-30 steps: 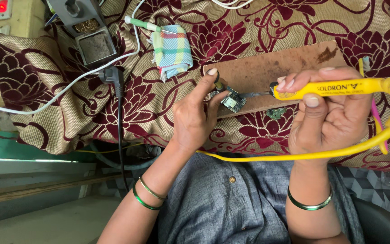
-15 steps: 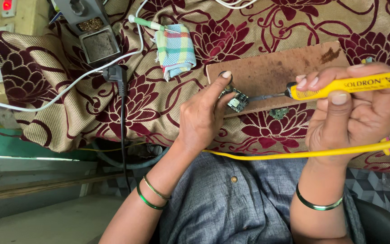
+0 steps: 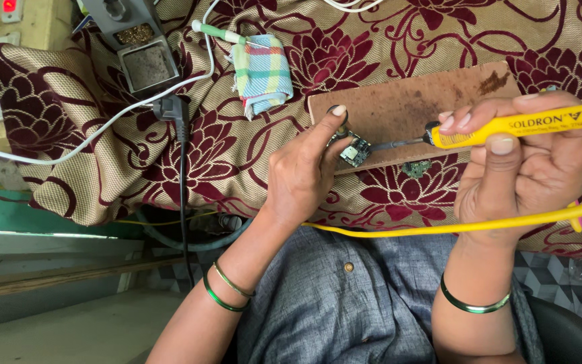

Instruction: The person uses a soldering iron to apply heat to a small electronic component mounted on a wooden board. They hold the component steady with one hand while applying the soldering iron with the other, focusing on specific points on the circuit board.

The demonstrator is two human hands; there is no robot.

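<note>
Maroon flowered cloth (image 3: pixel 237 162) covers the surface from edge to edge. Near its far left corner stands a grey metal stand (image 3: pixel 133 47) with a dark sponge tray, and a white cable (image 3: pixel 89 131) runs from there toward the left edge. Just right of the stand lies a folded checked rag (image 3: pixel 262 73), with a black plug and cord (image 3: pixel 182 155) below it, dropping over the near edge.

Further right, a brown wooden board (image 3: pixel 412 108) lies flat on the cloth. The left hand (image 3: pixel 301 178) reaches up to the board's lower left corner — its thumb and forefinger pinch a small green circuit board (image 3: pixel 354 152) there, a narrow grip closed on the part. A second small green board (image 3: pixel 415 168) lies on the cloth just below the wooden board's near edge.

The right hand (image 3: pixel 527 162) is wrapped tight round a yellow soldering iron (image 3: pixel 520 125), its dark tip pointing left and touching the pinched circuit board. A yellow cord (image 3: pixel 439 228) trails along the near edge — across the grey shirt (image 3: pixel 345 296).
</note>
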